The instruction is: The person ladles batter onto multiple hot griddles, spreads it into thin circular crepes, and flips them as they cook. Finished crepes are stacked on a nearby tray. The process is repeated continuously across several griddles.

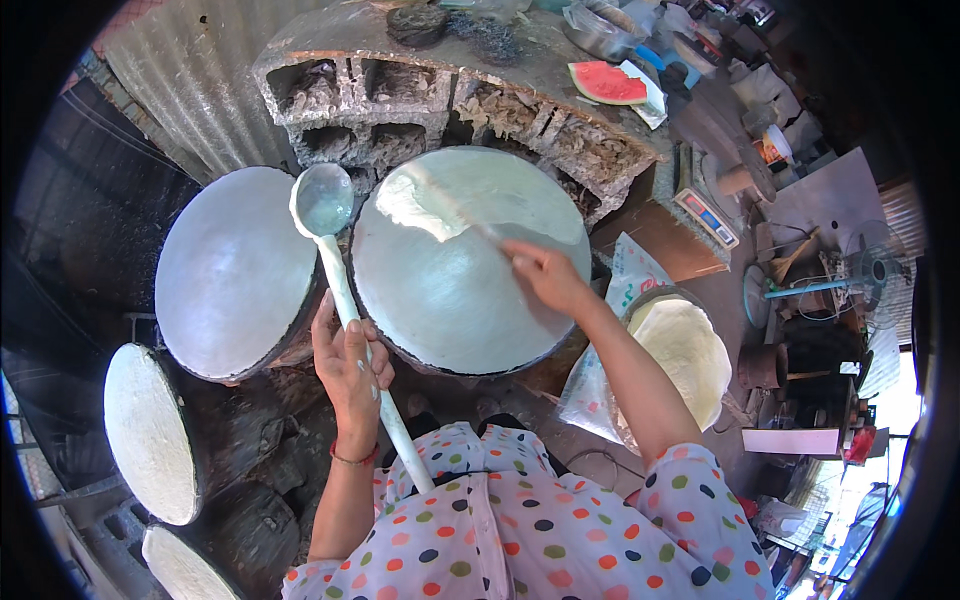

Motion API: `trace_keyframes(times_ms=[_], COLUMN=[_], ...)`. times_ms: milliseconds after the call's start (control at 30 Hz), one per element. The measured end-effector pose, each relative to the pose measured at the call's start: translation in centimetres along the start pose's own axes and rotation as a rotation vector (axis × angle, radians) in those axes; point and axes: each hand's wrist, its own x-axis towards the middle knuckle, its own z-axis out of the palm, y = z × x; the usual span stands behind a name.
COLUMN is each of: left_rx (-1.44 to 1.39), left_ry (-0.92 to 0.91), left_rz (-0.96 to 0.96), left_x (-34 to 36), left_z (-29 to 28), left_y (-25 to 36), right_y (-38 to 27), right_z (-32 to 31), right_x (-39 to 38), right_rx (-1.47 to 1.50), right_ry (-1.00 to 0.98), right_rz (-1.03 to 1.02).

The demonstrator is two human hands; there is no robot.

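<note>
My left hand (348, 365) is wrapped round the long white handle of a batter-coated ladle (325, 200). The ladle's bowl is raised between two round griddles, and its handle runs back toward my waist. Over the right griddle (440, 310), my right hand (545, 277) is closed on a thin spreader (462, 212), blurred by motion. White batter (415, 205) lies wet across the far part of that griddle, under the spreader. The left griddle (235, 275) carries a smooth pale layer over its whole face.
Beyond the griddles stands a concrete-block ledge (400, 88) holding a watermelon slice (608, 83). At right, a wide container of cream-coloured stuff (685, 350) sits by a plastic bag (590, 395). Two more pale round surfaces, one whole (150, 435), are at lower left. A fan (870, 265) stands far right.
</note>
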Motion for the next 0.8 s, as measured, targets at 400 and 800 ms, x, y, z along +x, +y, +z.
trace_keyframes(times_ms=[400, 800], left_rx=[0.038, 0.02], left_ry=[0.17, 0.346], left_rz=[0.047, 0.109], left_x=[-4.1, -9.4], left_z=[0.0, 2.8], left_y=[0.0, -2.8], right_y=[-0.1, 1.4], right_z=[-1.0, -2.1], right_x=[1.5, 4.1], right_rx=[0.002, -0.089], right_ry=[-0.078, -0.239], right_rz=[-0.001, -0.199])
